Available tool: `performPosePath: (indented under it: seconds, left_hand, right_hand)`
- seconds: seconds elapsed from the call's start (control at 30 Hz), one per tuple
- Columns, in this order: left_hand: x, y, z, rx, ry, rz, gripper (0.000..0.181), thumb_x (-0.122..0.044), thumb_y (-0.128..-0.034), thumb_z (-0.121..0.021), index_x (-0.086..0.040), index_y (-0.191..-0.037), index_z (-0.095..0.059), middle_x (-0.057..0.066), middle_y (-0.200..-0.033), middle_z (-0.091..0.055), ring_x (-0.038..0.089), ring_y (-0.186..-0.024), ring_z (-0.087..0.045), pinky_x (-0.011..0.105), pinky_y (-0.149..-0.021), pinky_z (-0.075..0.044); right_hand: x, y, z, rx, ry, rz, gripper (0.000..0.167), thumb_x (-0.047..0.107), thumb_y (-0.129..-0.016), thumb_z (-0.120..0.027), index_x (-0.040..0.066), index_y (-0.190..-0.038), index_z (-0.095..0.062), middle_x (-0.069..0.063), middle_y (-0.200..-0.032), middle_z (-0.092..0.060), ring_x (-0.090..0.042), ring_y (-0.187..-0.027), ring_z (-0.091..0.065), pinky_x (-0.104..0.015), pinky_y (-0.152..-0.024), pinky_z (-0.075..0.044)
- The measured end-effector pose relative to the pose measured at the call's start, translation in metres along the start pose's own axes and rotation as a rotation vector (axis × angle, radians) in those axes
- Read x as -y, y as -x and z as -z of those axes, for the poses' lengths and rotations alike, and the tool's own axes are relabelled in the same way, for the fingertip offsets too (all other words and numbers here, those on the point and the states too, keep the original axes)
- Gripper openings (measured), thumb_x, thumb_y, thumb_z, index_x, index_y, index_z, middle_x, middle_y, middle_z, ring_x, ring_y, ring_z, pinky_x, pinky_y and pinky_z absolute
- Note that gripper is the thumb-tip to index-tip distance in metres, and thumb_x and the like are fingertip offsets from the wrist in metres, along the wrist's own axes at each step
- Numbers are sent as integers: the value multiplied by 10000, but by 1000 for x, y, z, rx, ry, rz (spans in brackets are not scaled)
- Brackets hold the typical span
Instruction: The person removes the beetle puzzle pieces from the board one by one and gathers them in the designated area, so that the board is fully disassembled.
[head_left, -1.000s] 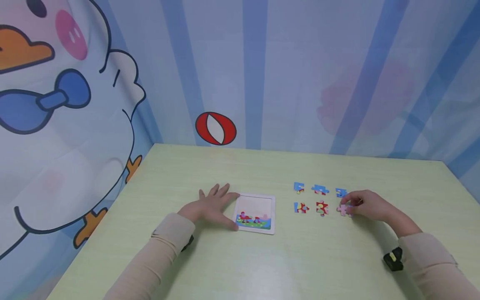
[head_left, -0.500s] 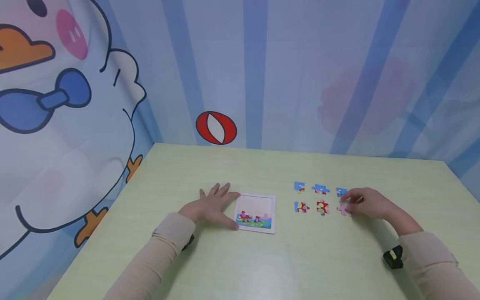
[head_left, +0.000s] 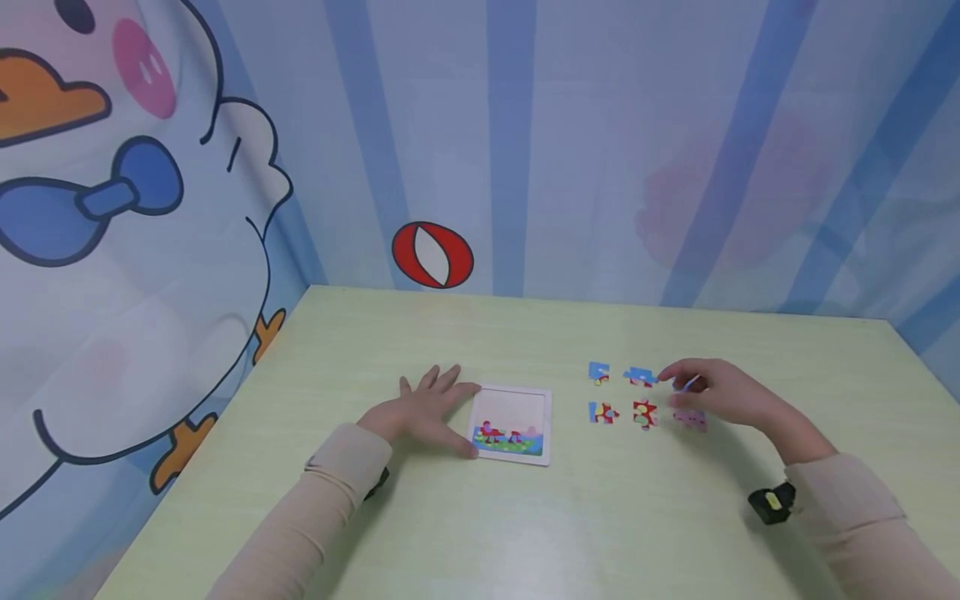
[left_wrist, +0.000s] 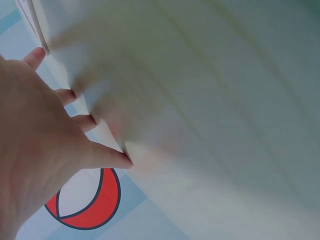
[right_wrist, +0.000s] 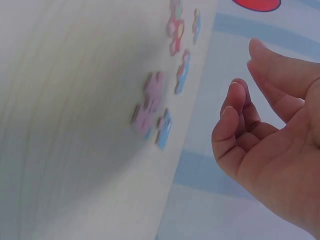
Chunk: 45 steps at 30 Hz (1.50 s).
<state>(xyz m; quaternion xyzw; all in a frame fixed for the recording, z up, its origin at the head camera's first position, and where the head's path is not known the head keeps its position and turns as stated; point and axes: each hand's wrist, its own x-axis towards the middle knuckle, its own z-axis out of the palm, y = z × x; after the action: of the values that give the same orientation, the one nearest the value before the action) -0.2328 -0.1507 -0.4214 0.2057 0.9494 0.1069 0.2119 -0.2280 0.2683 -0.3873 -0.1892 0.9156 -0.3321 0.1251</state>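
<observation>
Beside one tray lie six puzzle pieces, the left hand splayed, the right hand loosely curved.

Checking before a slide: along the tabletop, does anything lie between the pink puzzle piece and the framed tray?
Yes: the near row's red middle piece and its blue-edged left piece lie directly between the pink piece and the tray. The left hand is on the tray's opposite side.

Smooth puzzle pieces, wood-grained tabletop, cloth backdrop
</observation>
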Motion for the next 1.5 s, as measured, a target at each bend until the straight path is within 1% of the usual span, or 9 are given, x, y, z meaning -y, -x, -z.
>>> performPosePath:
  seconds: [0.1,0.5,0.53,0.7,0.93,1.17,1.27,1.33,1.5]
  left_hand:
    - [1,-1,0,-1,4,1,966,-636,-732,-696,-295,-1523,-259,87,-1628,-36,401,-1469,52,749,-1047,15]
    - [1,-1,0,-10,4,-6,959,-639,-729,-701,-296,-1515,-273,89,-1627,-47,407,-1468,38,753,-1045,-1]
    - [1,-1,0,-11,3,-7,958,-639,-729,-701,-295,-1515,-275,91,-1626,-48,408,-1468,37,754,-1044,-2]
    - [2,-1,-1,-13,5,-8,957,-642,-726,-699,-297,-1513,-279,90,-1627,-48,404,-1469,39,753,-1045,-2]
    - [2,-1,-1,-17,8,-11,955,-638,-725,-701,-300,-1512,-281,91,-1626,-48,404,-1469,40,754,-1044,2]
    - [2,-1,-1,-19,0,-7,945,-627,-731,-703,-302,-1511,-281,89,-1627,-48,401,-1470,37,750,-1048,-3]
    - [1,-1,-1,-19,-10,-1,948,-631,-729,-700,-301,-1511,-279,88,-1627,-49,402,-1470,32,751,-1047,-11]
    - [1,-2,-1,-20,-16,3,948,-635,-728,-696,-298,-1511,-280,90,-1626,-53,406,-1469,24,754,-1045,-20]
    - [2,-3,-2,-18,-19,6,950,-645,-730,-689,-294,-1511,-279,95,-1626,-53,413,-1467,17,761,-1040,-31]
  right_hand:
    - [10,-3,-3,3,-15,30,360,131,-898,-673,-29,-1211,-595,-91,-1003,-585,-193,-844,-546,-282,-673,-485]
    - [44,-21,-22,47,-85,65,370,158,-888,-695,1,-1210,-600,-91,-996,-566,-195,-757,-550,-304,-616,-485]
    - [46,-23,-24,48,-83,78,368,161,-887,-695,0,-1205,-602,-94,-996,-569,-185,-794,-551,-296,-648,-486]
    - [56,-35,-35,74,-112,106,368,160,-889,-695,-6,-1203,-596,-116,-1008,-574,-184,-796,-562,-309,-644,-484]
    - [76,-49,-51,92,-83,148,359,154,-892,-691,-2,-1203,-603,-113,-999,-592,-178,-834,-572,-321,-693,-486]
    - [95,-60,-66,131,-98,150,342,135,-896,-682,3,-1203,-605,-154,-1048,-605,-214,-896,-596,-291,-583,-475]
    - [101,-64,-74,145,-98,163,330,131,-894,-685,8,-1191,-613,-138,-1031,-616,-207,-895,-605,-296,-631,-490]
    - [104,-67,-80,153,-98,180,323,122,-889,-689,5,-1181,-618,-135,-1012,-625,-205,-887,-613,-295,-744,-498]
    - [114,-74,-94,183,-114,173,315,107,-879,-695,19,-1174,-627,-120,-1009,-637,-198,-886,-611,-315,-779,-510]
